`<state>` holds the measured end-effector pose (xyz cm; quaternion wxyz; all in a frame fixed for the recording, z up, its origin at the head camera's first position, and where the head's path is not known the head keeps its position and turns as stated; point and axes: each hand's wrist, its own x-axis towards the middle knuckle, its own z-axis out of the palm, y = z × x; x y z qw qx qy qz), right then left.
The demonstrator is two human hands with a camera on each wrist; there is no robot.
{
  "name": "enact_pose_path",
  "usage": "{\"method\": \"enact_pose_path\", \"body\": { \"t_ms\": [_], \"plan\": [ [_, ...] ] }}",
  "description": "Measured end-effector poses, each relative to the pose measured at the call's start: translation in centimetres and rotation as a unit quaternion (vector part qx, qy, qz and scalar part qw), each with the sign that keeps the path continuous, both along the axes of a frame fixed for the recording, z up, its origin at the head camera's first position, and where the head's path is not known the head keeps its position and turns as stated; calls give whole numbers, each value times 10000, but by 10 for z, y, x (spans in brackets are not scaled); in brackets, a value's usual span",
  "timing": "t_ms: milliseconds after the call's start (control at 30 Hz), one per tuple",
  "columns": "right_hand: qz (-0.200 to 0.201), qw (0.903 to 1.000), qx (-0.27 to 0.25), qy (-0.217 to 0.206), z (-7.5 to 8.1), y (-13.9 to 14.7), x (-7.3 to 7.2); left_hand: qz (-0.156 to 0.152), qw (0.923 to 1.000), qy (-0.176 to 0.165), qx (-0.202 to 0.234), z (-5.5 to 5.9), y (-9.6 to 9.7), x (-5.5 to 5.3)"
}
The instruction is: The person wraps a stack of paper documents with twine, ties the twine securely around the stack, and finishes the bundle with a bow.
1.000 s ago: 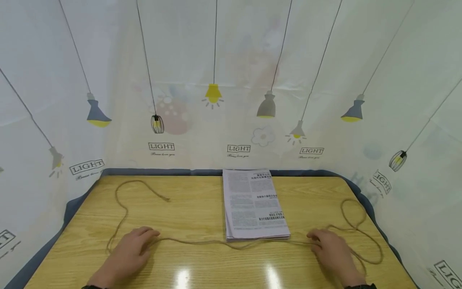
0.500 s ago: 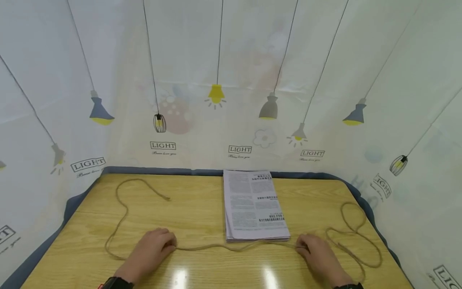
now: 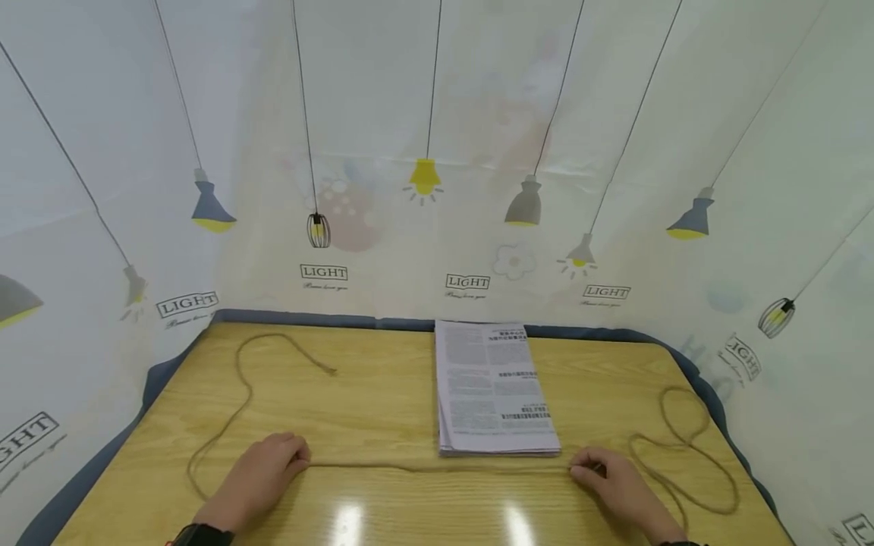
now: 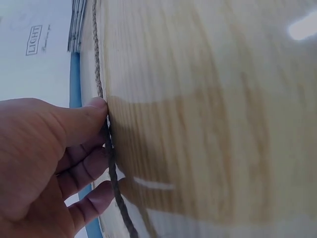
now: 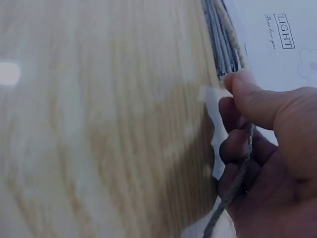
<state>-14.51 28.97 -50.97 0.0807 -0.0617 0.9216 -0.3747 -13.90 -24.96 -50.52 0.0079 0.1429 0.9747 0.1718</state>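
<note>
A thin brown twine rope [image 3: 410, 469] runs nearly straight between my two hands, just in front of a folded stack of newspapers [image 3: 495, 390]. My left hand [image 3: 262, 474] pinches it between thumb and fingers; in the left wrist view the rope [image 4: 97, 59] passes under the thumb and on past the lower fingers. On the other side, my right hand [image 3: 617, 481] pinches the rope [image 5: 242, 171] with thumb and forefinger near the stack's right front corner. The rope's left tail curves back across the table, and its right tail lies in loose loops.
A wooden table [image 3: 382, 394] carries everything, with dark blue edging [image 3: 328, 318] along its back. Behind it hangs a white cloth [image 3: 382, 250] printed with lamps. A dark watch [image 3: 201, 535] sits on my left wrist.
Both hands have come to pinch the rope, and its middle has gone from wavy and touching the stack's front edge to nearly straight. The left hand moved inward, then slightly back out.
</note>
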Motion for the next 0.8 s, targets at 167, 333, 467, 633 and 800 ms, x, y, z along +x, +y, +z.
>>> {"method": "enact_pose_path", "body": {
  "t_ms": [167,333,467,633,800],
  "plan": [
    [-147,9997,52,-182,1,4,1,22,10000,-63,6,0,1,-1],
    [-28,9999,45,-149,1,7,1,116,9998,-135,14,1,1,-3],
    [1,9999,91,45,-3,7,1,180,9998,-132,-2,0,-1,-2],
    [103,9971,482,579,-8,7,1,65,9999,44,-63,-2,-9,1],
    [-111,9873,1350,834,-3,12,4,-61,9999,117,-11,0,-16,6]
  ]
}}
